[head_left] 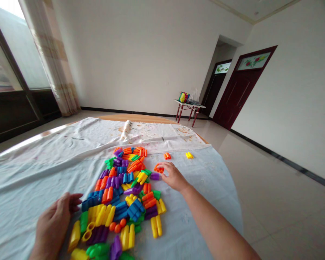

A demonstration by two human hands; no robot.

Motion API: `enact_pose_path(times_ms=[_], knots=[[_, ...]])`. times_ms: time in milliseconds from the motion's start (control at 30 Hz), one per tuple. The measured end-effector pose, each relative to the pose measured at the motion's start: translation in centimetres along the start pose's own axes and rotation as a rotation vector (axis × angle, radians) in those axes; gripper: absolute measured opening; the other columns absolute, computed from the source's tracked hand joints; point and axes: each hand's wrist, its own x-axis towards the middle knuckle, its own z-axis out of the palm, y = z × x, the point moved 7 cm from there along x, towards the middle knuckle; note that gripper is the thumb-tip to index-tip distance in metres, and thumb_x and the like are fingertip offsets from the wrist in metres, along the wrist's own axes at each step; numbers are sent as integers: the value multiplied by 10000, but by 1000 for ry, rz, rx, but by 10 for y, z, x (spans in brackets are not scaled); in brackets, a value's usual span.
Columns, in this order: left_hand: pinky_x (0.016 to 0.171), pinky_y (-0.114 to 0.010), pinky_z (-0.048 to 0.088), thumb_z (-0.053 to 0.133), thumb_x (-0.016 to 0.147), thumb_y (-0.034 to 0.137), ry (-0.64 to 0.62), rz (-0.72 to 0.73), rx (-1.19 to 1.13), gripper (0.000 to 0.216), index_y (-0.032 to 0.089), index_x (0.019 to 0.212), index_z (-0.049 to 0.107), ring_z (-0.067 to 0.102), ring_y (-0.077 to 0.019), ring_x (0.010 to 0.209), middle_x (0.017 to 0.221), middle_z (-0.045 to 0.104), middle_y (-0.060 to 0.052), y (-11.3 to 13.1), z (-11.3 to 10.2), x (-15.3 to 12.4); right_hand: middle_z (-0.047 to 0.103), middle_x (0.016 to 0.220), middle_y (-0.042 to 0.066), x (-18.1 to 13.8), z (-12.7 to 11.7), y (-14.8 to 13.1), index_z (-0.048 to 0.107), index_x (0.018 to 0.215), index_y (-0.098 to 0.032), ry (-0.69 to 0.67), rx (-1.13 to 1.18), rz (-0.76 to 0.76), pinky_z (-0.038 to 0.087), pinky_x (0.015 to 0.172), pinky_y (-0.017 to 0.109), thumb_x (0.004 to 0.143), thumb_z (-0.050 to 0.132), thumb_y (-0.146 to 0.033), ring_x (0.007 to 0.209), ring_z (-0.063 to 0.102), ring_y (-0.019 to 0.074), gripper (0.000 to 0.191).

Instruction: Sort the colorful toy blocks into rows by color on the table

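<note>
Orange block (158, 168) at the fingertips of the right hand (174, 176), beside a pile of coloured blocks (128, 177)

The orange block lies at the pile's right edge, just above a purple block (155, 176). The right hand's grip is closed on it, thumb and forefinger meeting its near end; whether it is raised off the cloth (200, 216) cannot be told. Judged by its smooth, glossy look, it is probably light, stiff plastic, a little slippery and unlikely to break; the grooved sides between its joined tubes should offer the surest hold. Farther out, a second orange block (167, 156) and a yellow block (189, 155) lie apart from the pile. At the opposite side, the left hand (55, 216) rests near the blue blocks, its grip loosely parted, with nothing visible in it. The cloth covers most of the round surface (138, 117), whose wooden rim shows at the far side. Beyond stands a dark red door (243, 86).
</note>
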Motion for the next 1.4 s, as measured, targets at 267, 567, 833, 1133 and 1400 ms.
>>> enact_pose_path(times_ms=[267, 567, 833, 1133, 1400], knots=[[615, -265, 468, 469, 702, 566, -20, -47, -26, 429, 185, 791, 646, 583, -165, 636, 710, 659, -22, -16, 1, 10, 558, 1181, 77, -32, -9, 64, 625, 1010, -217, -53, -163, 288, 369, 971, 389, 670, 600, -112, 1129, 490, 227, 356], [538, -224, 444, 495, 702, 564, 19, -40, -52, 401, 205, 769, 659, 556, -141, 599, 652, 646, 8, -20, -2, 13, 629, 1000, 50, -27, -17, 87, 635, 988, -221, -18, -172, 361, 425, 883, 344, 709, 620, -166, 969, 560, 197, 284], [521, -218, 447, 504, 690, 602, 25, -33, -76, 429, 212, 773, 664, 557, -141, 602, 670, 650, 5, -26, -2, 16, 652, 994, 62, -4, -26, 108, 641, 961, -186, 39, -180, 365, 443, 885, 321, 697, 554, -41, 940, 587, 184, 313], [561, -240, 469, 460, 679, 611, -12, -50, -18, 451, 209, 742, 655, 584, -161, 631, 667, 661, -9, -15, 0, 10, 648, 968, 75, -9, -19, 121, 639, 981, -184, 122, -202, 409, 477, 842, 345, 663, 628, -105, 875, 608, 191, 328], [559, -248, 466, 446, 682, 596, -7, -48, 12, 456, 194, 751, 648, 577, -162, 617, 663, 653, -17, -10, 0, 8, 663, 914, 54, -10, -12, 118, 663, 906, -192, 162, -194, 381, 481, 816, 313, 724, 584, -125, 842, 613, 170, 210]])
